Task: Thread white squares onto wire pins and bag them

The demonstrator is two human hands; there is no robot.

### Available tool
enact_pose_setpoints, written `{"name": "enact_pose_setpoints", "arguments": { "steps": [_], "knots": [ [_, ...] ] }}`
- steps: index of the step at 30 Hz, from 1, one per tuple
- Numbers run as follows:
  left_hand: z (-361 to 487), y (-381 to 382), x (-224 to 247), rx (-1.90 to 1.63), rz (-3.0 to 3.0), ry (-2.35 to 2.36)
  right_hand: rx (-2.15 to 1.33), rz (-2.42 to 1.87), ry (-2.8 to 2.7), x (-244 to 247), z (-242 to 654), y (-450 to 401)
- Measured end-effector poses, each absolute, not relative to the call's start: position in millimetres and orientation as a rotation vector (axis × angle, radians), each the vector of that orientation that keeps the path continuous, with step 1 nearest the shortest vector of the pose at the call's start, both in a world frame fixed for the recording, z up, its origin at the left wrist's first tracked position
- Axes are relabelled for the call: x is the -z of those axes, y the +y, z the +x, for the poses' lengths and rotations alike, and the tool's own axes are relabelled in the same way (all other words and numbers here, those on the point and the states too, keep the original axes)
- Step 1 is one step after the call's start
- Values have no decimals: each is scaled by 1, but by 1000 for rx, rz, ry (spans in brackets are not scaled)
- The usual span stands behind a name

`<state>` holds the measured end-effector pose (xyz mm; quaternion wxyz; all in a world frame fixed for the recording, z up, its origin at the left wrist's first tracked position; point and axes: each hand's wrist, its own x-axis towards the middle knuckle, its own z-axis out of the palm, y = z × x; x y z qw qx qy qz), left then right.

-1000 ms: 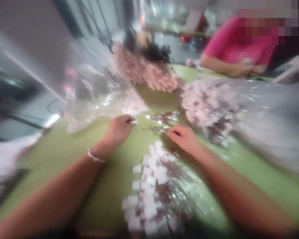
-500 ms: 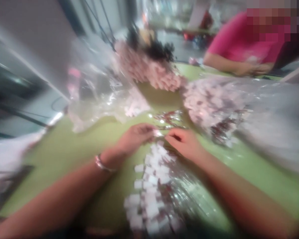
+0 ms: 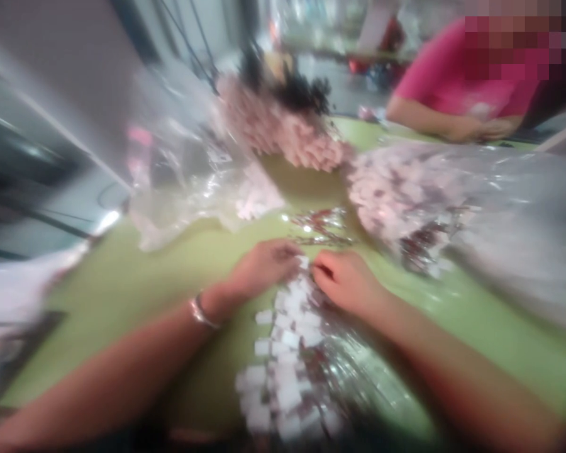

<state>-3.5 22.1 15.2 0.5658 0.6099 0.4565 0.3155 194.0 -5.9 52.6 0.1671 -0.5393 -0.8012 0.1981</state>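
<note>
Green tabletop (image 3: 151, 277) fills most of my view, bare in a broad strip left of centre and hemmed by goods on the right. Closest to me, a row of small white tabs (image 3: 285, 352) runs up the middle, the tabs to the left and clear sleeves (image 3: 363, 365) fanned to the right; I take that layout as keeping the tab ends exposed. Blur hides what the sleeves contain.

At the row's far end my two hands nearly meet. My left hand (image 3: 268, 267), with a bracelet (image 3: 202, 313) at its wrist, has its fingers drawn together beside a white tab (image 3: 303, 261); I cannot tell whether it grips it. My right hand (image 3: 342, 274) is curled, thumb and forefinger close together across a narrow gap from that tab; whether they pinch anything is unclear. Such closeness suggests fine fingertip work.

Just beyond lie red-and-silver strips (image 3: 318, 226), probably left loose within easy reach. To their right, a pale pink bundle (image 3: 382, 182) crowds the space; to the left, a clear plastic bag (image 3: 183, 189) stops short of my left forearm. Sideways room is therefore best toward the left table edge. Farther back sit a pink bundle (image 3: 306, 145) and, across the table, a co-worker in a pink top (image 3: 434, 82).
</note>
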Motion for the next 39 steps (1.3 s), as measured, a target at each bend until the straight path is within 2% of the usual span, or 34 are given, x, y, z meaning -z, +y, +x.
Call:
{"name": "enact_pose_setpoints", "arguments": {
  "steps": [9, 15, 17, 19, 24, 27, 32, 36, 39],
  "knots": [
    [-4, 23, -23, -704, 1607, 1045, -718, -1449, -2108, -45, 190, -7],
    [-38, 68, -22, -914, 2335, 1689, -1046, -1288, -2245, -62, 196, -7],
    [-49, 84, -9, -818, 2516, 1725, -933, -1297, -2289, -60, 202, 0],
    [-54, 93, 2, -757, 2622, 1669, -663, -1430, -2229, -52, 209, 12],
    [-54, 91, 11, -745, 2657, 1596, -220, -1587, -2242, -25, 224, 36],
    [-54, 86, 8, -761, 2618, 1622, -172, -1533, -2249, -20, 224, 36],
    [-59, 82, 3, -865, 2377, 1696, -340, -1420, -2205, -33, 220, 26],
    [-58, 80, -2, -1154, 1731, 1590, -380, -1434, -2351, -51, 204, 30],
    [-53, 75, -6, -1183, 1276, 1377, -285, -1447, -2537, -56, 178, 43]
  ]
}}
